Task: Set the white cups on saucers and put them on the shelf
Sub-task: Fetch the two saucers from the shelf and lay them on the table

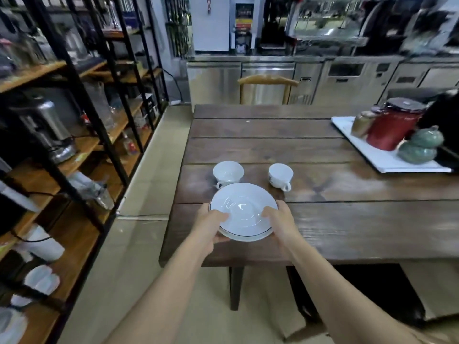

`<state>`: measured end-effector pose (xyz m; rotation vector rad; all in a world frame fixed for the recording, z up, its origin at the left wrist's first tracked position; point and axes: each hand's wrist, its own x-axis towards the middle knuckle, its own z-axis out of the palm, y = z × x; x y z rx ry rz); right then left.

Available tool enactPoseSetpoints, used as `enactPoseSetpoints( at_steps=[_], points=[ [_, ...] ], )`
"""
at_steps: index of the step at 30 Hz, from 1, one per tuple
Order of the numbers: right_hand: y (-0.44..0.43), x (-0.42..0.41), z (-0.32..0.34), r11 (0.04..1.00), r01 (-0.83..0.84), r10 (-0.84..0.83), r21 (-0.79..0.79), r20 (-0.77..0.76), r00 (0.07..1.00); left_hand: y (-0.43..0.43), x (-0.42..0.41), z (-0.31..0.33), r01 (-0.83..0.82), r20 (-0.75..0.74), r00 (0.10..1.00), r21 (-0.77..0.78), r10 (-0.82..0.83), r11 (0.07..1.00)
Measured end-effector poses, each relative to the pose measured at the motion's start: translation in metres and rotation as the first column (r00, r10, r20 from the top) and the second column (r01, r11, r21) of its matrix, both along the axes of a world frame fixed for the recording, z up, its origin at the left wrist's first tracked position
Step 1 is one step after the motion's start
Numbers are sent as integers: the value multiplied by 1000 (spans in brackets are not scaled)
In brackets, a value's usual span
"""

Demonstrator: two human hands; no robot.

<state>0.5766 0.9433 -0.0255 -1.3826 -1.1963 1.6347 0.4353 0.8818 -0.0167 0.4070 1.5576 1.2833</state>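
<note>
While both hands clasp the stacked saucers (244,212) at the table's (335,227) near left corner, the left hand (211,223) and right hand (279,220) curl thumbs over opposite rims. Beyond stand the left cup (228,173) and right cup (280,175), apart.

Two cups (228,173) (280,175) behind saucers (244,212) — tray (377,155) far right.
</note>
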Motion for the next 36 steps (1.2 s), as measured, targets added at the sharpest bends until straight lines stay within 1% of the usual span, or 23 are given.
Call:
enactPoseSetpoints(
  at_steps=[4, 6, 9, 12, 15, 19, 23, 26, 27, 28, 29, 30, 32, 33, 34, 36],
  points=[
    [31, 8, -26, 998, -50, 55, -47, 120, 991, 33, 3, -24, 54, 6, 999, -113, -53, 992],
    [44, 8, -35, 997, -48, 58, -67, 145, 988, 51, 1, -35, 82, 18, 997, -169, -80, 982],
    [65, 9, -46, 996, -52, 64, -66, 192, 979, 77, -3, -50, 122, 44, 992, -229, -115, 966],
    [83, 11, -55, 996, -60, 75, -65, 274, 959, 96, -8, -61, 168, 43, 986, -281, -163, 945],
    [100, 9, -64, 994, -97, 111, -59, 334, 936, 113, -13, -65, 167, 41, 986, -299, -162, 939],
    [111, 3, -77, 993, -119, 121, -29, 359, 925, 126, -18, -68, 136, 42, 991, -343, -129, 929],
    [114, 4, -85, 992, -123, 109, 5, 422, 900, 132, -24, -75, 96, 16, 995, -379, -97, 920],
    [117, 5, -93, 991, -128, 101, 25, 476, 874, 136, -25, -76, 131, -26, 988, -376, -152, 917],
    [119, 6, -96, 989, -144, 105, 32, 528, 843, 137, -24, -79, 156, -65, 979, -381, -195, 911],
    [119, 6, -98, 986, -167, 116, 29, 605, 788, 137, -23, -82, 175, -116, 965, -393, -237, 903],
    [120, 8, -99, 983, -181, 118, 24, 672, 731, 137, -23, -85, 186, -195, 938, -414, -286, 891],
    [121, 9, -100, 984, -176, 109, 22, 708, 698, 137, -23, -87, 186, -296, 894, -437, -336, 880],
    [121, 12, -100, 990, -138, 73, 30, 730, 680, 136, -22, -90, 172, -480, 765, -490, -429, 854],
    [121, 14, -100, 992, -123, 64, 26, 738, 672, 136, -21, -90, 161, -534, 707, -517, -464, 841],
    [120, 15, -101, 993, -117, 63, 21, 741, 669, 135, -20, -91, 156, -561, 671, -532, -485, 832],
    [120, 15, -106, 992, -122, 59, 37, 718, 694, 134, -17, -94, 165, -575, 637, -548, -513, 820]
  ],
)
